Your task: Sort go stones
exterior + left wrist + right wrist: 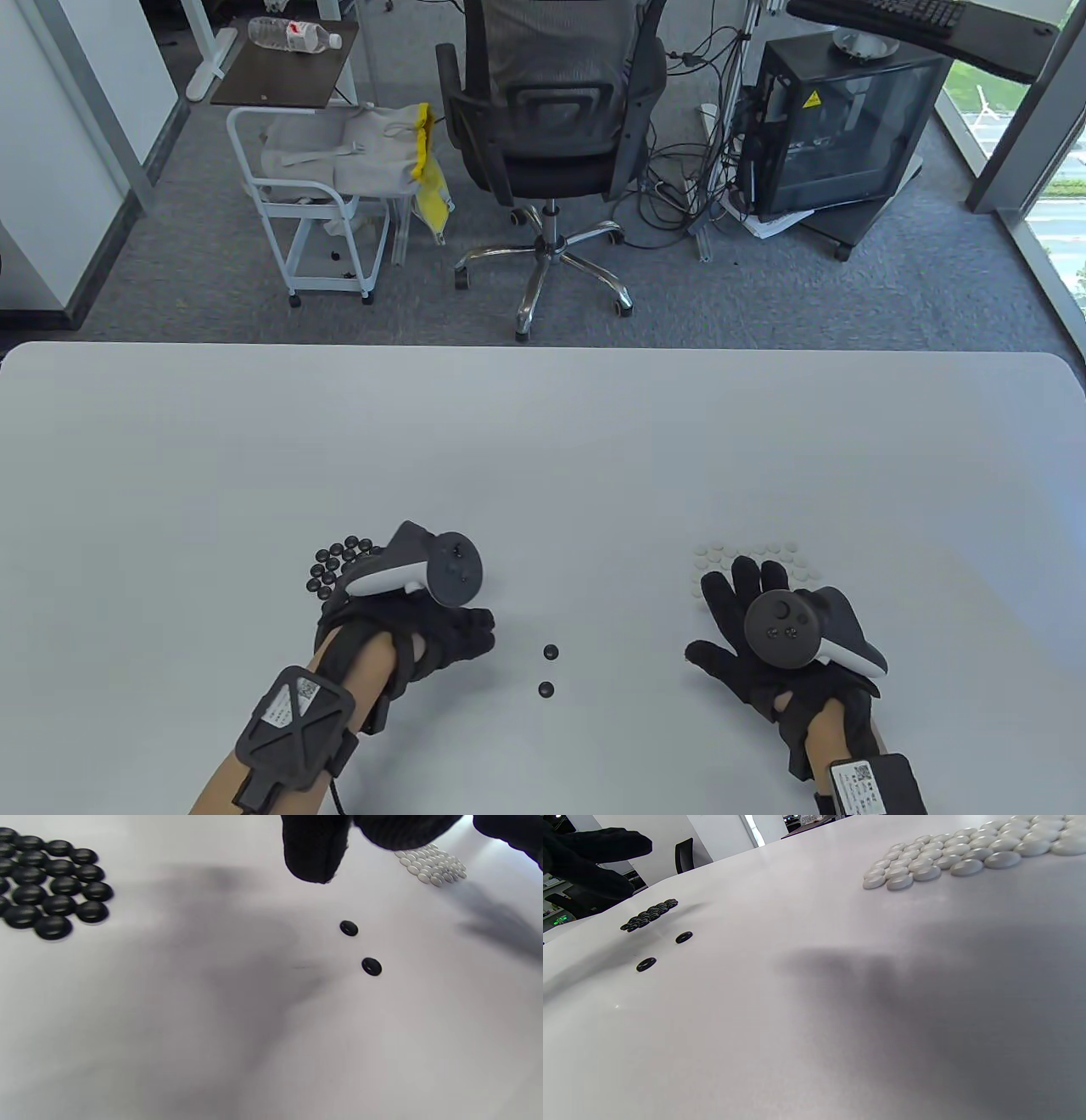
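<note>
Two loose black stones, one (551,652) farther and one (545,689) nearer, lie on the white table (543,458) between my hands; the left wrist view shows them too, the farther (348,928) and the nearer (371,966). A pile of black stones (338,564) lies behind my left hand (479,632). That hand has its fingers (314,853) loosely curled, holds nothing I can see, and hovers just left of the loose stones. A pile of white stones (751,556) lies under the fingertips of my right hand (721,607), which is spread flat and empty.
The table's far edge runs across the middle of the table view. Behind it stand an office chair (547,127), a white cart (314,195) and a black cabinet (836,127). The right wrist view shows the white pile (967,853) and the black pile (649,915).
</note>
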Demonstrator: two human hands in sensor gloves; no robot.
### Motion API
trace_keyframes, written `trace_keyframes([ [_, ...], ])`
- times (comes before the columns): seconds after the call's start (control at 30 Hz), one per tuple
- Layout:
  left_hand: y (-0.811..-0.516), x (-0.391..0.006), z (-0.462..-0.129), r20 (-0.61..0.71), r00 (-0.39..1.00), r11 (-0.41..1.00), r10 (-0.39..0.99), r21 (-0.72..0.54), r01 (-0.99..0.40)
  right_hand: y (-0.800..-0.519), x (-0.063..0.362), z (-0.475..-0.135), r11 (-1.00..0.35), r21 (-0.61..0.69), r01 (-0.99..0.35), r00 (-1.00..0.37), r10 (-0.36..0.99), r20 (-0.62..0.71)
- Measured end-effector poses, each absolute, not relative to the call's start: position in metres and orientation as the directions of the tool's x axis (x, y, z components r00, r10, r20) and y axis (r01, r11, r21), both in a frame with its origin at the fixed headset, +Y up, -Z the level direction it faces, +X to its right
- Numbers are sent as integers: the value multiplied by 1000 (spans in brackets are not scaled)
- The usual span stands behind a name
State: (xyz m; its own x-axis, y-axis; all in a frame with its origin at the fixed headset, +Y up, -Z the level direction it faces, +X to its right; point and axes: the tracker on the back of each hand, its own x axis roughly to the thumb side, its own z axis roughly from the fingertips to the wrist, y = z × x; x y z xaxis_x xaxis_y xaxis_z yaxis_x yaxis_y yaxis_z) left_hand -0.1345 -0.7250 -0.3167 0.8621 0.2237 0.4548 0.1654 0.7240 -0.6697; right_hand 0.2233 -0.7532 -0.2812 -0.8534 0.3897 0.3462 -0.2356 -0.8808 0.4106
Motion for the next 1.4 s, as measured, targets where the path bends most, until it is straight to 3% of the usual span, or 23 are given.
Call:
trace_keyframes([
  [0.23,-749,-82,-312,544,814,697,204,-664,270,-753,223,-281,-881,409,-237,-851,391,350],
  [0.5,-770,-71,-319,537,827,667,168,-679,306,-753,223,-281,-882,408,-237,-851,391,350],
  [0.63,-769,-85,-334,474,870,683,136,-681,264,-753,223,-281,-882,408,-237,-851,391,350],
  [0.73,-768,-109,-355,356,925,680,131,-712,178,-753,223,-280,-880,412,-236,-851,392,349],
  [0.9,-759,-159,-389,171,985,667,-15,-732,138,-753,223,-280,-878,415,-238,-847,396,353],
  [1.03,-760,-186,-399,63,997,656,51,-755,15,-754,223,-280,-876,420,-238,-846,399,353],
  [1.4,-757,-202,-400,10,1000,647,16,-762,-3,-754,223,-281,-873,423,-241,-848,402,347],
])
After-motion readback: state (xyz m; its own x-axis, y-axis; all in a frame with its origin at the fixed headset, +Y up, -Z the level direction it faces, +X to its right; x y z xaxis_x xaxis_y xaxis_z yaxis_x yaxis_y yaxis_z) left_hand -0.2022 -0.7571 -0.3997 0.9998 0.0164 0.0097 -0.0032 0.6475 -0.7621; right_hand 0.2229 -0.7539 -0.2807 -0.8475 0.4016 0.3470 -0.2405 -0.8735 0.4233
